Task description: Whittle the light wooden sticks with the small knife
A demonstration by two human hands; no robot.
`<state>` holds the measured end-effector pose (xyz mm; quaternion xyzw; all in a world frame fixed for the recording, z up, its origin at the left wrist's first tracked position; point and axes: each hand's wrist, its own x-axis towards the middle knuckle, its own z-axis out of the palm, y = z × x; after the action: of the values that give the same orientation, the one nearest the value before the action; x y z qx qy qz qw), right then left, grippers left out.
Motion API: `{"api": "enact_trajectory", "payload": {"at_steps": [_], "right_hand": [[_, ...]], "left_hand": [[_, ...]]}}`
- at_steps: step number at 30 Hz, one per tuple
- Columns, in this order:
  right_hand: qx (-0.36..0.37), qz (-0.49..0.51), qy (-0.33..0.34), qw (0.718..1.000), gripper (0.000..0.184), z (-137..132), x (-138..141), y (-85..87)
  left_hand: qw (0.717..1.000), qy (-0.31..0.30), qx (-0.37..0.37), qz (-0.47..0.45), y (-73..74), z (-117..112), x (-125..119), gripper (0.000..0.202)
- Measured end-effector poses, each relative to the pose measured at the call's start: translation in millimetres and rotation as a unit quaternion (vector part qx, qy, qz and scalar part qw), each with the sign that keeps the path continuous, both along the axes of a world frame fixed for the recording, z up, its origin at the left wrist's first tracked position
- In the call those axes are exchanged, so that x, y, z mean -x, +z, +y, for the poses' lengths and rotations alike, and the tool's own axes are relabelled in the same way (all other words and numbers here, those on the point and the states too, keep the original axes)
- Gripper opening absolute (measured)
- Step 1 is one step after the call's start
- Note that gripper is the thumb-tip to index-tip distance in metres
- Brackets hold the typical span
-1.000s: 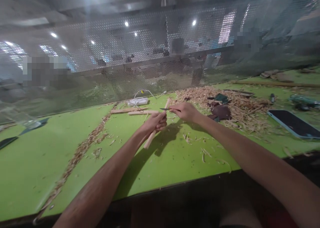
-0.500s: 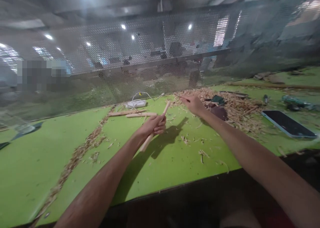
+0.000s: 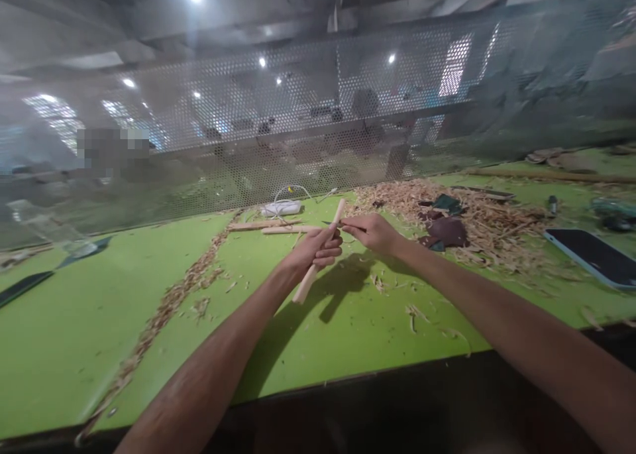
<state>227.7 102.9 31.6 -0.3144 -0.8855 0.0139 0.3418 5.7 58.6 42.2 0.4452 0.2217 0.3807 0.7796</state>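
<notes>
My left hand (image 3: 319, 247) is closed around the middle of a pale wooden stick (image 3: 305, 285), which slants up and away over the green table (image 3: 278, 335). Just to its right, my right hand (image 3: 372, 232) grips a small knife (image 3: 328, 223). The thin dark blade lies against or very near the stick by my left thumb; its handle is hidden in my fingers. Behind my left hand, another whittled stick (image 3: 288, 230) and a rougher strip of wood (image 3: 263, 225) lie on the table.
A heap of wood shavings (image 3: 397, 192) with dark cloth-like pieces (image 3: 447, 230) spreads at the back right. A phone (image 3: 596, 255) lies on the right, a clear bottle (image 3: 50, 225) on the left. A white cabled block (image 3: 282, 207) sits before a perforated screen (image 3: 298, 129).
My right hand has come back toward my left hand, bringing the knife from beyond the stick's tip to the stick. The whole view has shifted slightly.
</notes>
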Motion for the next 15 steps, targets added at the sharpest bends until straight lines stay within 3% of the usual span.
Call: {"api": "enact_trajectory", "payload": {"at_steps": [7, 15], "right_hand": [[0.001, 0.008, -0.074, 0.997, 0.038, 4, -7, 1.5], [0.075, 0.119, -0.228, 0.963, 0.039, 32, -56, 8.3]], "left_hand": [[1.0, 0.011, 0.02, 0.017, -1.9, 1, -1, 0.025], [0.994, -0.01, -0.028, 0.101, 11.1, -18, -5, 0.026]]}}
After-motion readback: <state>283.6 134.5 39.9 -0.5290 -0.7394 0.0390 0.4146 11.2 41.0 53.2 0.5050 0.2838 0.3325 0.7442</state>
